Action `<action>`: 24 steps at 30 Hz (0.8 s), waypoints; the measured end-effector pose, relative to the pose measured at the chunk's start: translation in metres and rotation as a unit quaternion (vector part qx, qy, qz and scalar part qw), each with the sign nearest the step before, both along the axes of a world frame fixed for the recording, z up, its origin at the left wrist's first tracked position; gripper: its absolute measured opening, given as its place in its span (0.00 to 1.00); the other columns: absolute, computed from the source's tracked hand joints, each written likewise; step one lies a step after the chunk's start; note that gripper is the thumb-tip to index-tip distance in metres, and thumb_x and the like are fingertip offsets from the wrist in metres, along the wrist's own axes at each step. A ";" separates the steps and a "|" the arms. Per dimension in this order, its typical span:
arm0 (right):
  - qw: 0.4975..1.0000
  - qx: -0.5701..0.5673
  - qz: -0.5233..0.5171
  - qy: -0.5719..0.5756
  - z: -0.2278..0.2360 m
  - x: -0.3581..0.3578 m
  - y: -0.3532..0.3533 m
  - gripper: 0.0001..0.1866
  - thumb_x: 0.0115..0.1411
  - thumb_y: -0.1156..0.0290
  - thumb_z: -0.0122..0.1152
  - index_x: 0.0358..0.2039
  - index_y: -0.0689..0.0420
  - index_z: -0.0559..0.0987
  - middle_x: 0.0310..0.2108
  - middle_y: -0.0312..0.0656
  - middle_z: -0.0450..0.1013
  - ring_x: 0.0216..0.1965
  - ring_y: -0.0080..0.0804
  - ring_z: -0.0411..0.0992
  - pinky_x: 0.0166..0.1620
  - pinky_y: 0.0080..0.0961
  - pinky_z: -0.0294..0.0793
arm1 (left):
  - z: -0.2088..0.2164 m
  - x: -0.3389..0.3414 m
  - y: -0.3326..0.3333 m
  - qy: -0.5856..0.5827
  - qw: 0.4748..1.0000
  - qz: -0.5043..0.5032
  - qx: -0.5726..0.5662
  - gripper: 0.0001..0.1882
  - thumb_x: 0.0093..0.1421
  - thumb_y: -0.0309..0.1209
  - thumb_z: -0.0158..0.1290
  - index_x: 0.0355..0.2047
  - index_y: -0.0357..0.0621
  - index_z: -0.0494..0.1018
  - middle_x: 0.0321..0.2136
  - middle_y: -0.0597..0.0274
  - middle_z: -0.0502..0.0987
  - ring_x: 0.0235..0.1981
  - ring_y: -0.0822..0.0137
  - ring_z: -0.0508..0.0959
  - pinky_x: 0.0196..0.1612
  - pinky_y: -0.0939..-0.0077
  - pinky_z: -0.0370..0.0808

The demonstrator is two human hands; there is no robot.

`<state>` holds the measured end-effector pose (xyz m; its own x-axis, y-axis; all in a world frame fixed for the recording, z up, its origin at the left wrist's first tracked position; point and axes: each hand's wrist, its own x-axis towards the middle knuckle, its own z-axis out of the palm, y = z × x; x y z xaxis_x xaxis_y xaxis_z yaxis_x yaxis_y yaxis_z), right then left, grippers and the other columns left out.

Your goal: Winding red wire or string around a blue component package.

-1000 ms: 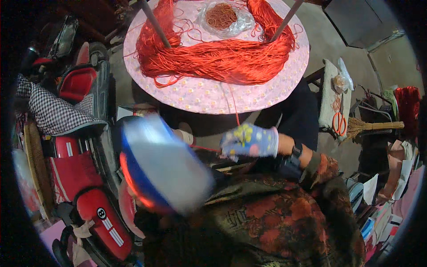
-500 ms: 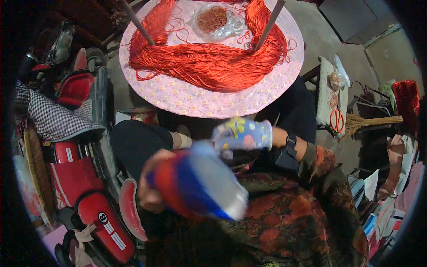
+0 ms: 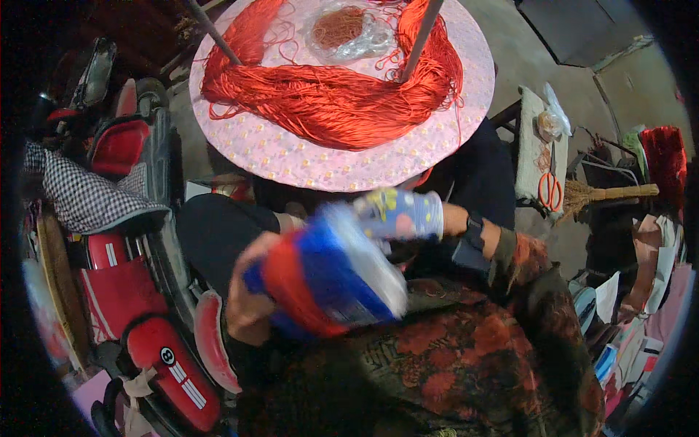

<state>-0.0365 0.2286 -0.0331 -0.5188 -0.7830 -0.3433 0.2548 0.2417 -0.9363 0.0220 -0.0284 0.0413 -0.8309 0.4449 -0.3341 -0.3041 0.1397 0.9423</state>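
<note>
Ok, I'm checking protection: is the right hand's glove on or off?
On: the blue glove covers the back of the right hand; skin starts past its striped cuff.

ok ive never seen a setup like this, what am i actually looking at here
No machine here: these are a person's hands, seen from above by a wide fisheye camera worn on the head, so straight edges bend. The left hand holds a blue, red and white object, too blurred to identify. The right hand wears a patterned glove; its fingers are partly hidden. On the round table lie red cord and a clear plastic bag holding reddish-brown strands.
</note>
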 end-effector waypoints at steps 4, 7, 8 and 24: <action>0.916 -0.117 0.057 0.379 0.002 0.030 0.000 0.11 0.60 0.63 0.52 0.37 0.52 0.78 0.20 0.38 0.73 0.23 0.37 0.74 0.29 0.30 0.75 | -0.004 -0.002 0.007 0.020 0.965 0.257 0.042 0.28 0.44 0.34 0.62 0.46 0.38 0.70 0.37 0.59 0.74 0.40 0.66 0.75 0.46 0.72 0.71; 0.912 -0.120 0.059 0.387 0.027 0.017 0.004 0.09 0.58 0.62 0.58 0.33 0.53 0.79 0.24 0.41 0.75 0.27 0.40 0.75 0.32 0.31 0.74 | -0.022 0.001 -0.008 0.081 0.983 0.081 -0.144 0.29 0.43 0.35 0.65 0.46 0.38 0.70 0.36 0.61 0.75 0.38 0.71 0.74 0.44 0.74 0.71; 0.903 -0.084 0.054 0.418 0.040 0.009 0.006 0.09 0.57 0.63 0.62 0.33 0.56 0.80 0.27 0.41 0.77 0.29 0.37 0.76 0.33 0.28 0.74 | -0.022 0.001 -0.005 0.063 0.980 -0.013 -0.190 0.30 0.43 0.35 0.66 0.46 0.38 0.70 0.36 0.62 0.75 0.38 0.73 0.73 0.44 0.75 0.71; 0.933 -0.017 -0.217 0.285 -0.003 0.018 0.034 0.08 0.57 0.69 0.61 0.35 0.59 0.79 0.33 0.42 0.77 0.34 0.34 0.75 0.40 0.29 0.73 | -0.039 0.023 -0.011 -0.151 0.897 -0.187 0.370 0.29 0.52 0.48 0.53 0.48 0.41 0.66 0.37 0.55 0.73 0.35 0.59 0.74 0.35 0.64 0.74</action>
